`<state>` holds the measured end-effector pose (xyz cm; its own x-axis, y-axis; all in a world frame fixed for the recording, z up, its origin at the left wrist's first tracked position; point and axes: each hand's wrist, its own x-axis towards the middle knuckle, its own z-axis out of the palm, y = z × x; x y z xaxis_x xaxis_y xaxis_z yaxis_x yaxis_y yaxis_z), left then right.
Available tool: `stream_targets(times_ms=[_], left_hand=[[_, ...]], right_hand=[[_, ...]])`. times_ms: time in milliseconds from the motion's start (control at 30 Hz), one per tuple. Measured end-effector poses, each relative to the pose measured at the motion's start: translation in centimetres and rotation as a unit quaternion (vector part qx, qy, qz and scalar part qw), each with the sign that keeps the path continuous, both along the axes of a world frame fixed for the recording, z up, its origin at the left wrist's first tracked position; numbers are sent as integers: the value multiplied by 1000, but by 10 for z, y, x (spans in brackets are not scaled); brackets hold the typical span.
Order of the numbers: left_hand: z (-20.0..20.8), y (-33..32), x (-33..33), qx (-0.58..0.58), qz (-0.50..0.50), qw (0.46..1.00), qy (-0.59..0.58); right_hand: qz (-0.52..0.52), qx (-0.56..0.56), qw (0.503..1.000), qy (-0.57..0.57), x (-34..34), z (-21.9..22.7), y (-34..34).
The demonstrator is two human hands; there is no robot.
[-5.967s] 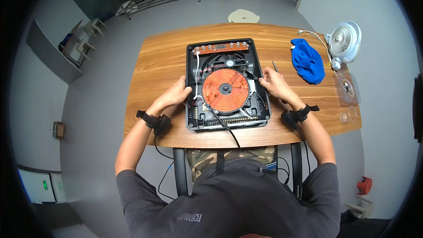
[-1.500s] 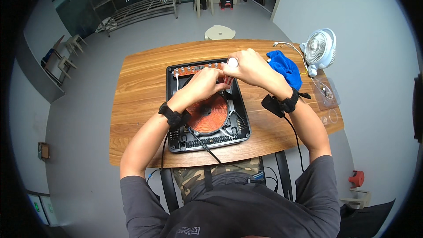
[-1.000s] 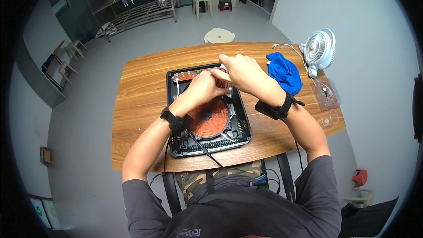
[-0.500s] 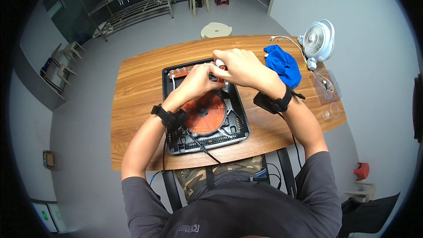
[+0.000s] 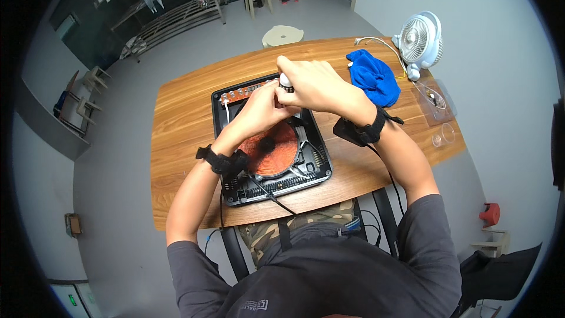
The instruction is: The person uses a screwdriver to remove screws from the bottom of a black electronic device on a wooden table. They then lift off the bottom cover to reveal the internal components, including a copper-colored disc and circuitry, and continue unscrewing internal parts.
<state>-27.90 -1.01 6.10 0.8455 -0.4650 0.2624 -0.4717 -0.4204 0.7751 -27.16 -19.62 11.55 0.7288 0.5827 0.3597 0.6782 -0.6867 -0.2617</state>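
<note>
An opened induction cooker (image 5: 321, 174) lies on the table, its round copper coil (image 5: 272, 150) facing up. My right hand (image 5: 315, 84) is closed around the handle of a screwdriver (image 5: 286, 80), which has a white end and a dark band. The tool stands roughly upright over the far part of the cooker. My left hand (image 5: 263, 108) is closed at the lower part of the handle, its fingertips partly hidden. The screwdriver's tip and the spot beneath it are covered by my hands. An orange circuit board (image 5: 233, 93) with small round parts runs along the far edge.
A blue cloth (image 5: 374, 79) lies right of my hands. A white fan (image 5: 419, 41) stands at the far right corner, near a clear plastic tray (image 5: 432, 103) with small parts. Clear cups (image 5: 447, 133) sit near the right edge. A black cable (image 5: 279, 201) crosses the cooker's near edge.
The view has shifted slightly. Both hands stay together over the cooker's far part, and the right hand's grip has turned a little; less of the handle's red part shows.
</note>
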Motion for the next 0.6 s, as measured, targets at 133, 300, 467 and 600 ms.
stream_targets(times_ms=[133, 300, 467, 600], left_hand=[[11, 3, -3, 33, 27, 998, 38], [14, 0, -4, 51, 40, 998, 17], [14, -5, -6, 43, 57, 997, -4], [15, -8, -5, 69, 63, 995, -17]], right_hand=[[11, -1, 1000, -5, 0, 0, 1], [-23, -49, 998, -23, 0, 8, 2], [-39, -44, 997, -43, 1, 4, 9], [-32, -9, 999, -22, -1, 1, 7]])
